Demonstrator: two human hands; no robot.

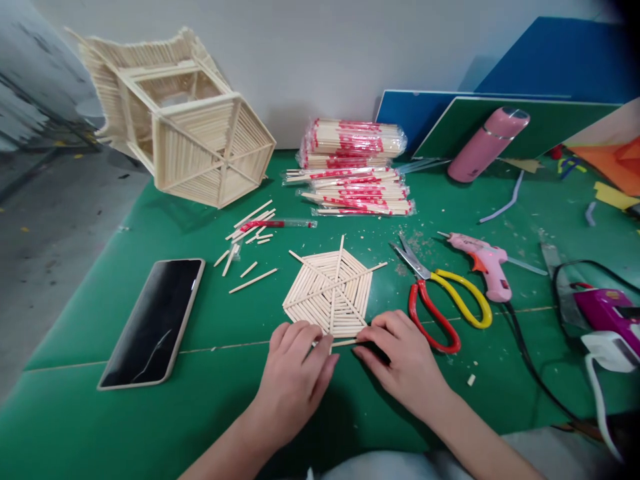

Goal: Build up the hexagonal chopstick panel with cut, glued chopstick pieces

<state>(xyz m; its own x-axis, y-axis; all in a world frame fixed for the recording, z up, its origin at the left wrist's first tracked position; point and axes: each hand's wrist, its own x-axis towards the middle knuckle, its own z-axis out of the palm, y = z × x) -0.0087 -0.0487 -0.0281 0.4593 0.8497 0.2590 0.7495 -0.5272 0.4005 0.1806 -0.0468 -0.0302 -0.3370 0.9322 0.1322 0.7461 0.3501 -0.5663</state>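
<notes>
A six-sided panel of wooden sticks [327, 293] lies flat on the green table, with spokes crossing at its middle. Along its near edge lies a short wooden stick [345, 343], held at both ends. My left hand [295, 363] pinches the stick's left end, its fingertips at the panel's near corner. At the right end, my right hand [400, 360] has thumb and forefinger closed on the same stick. Just right of the panel rest scissors [430, 273] with one red and one yellow handle, blades apart. Cut stick pieces [253, 280] are scattered to its left.
A larger stick-built lantern frame [200, 147] stands back left. Wrapped chopstick packs [355, 170] are piled behind the panel. A phone [155, 327] lies left. To the right are a pink glue gun [483, 260] with its cord, a pink bottle [487, 147] and a purple device [607, 313].
</notes>
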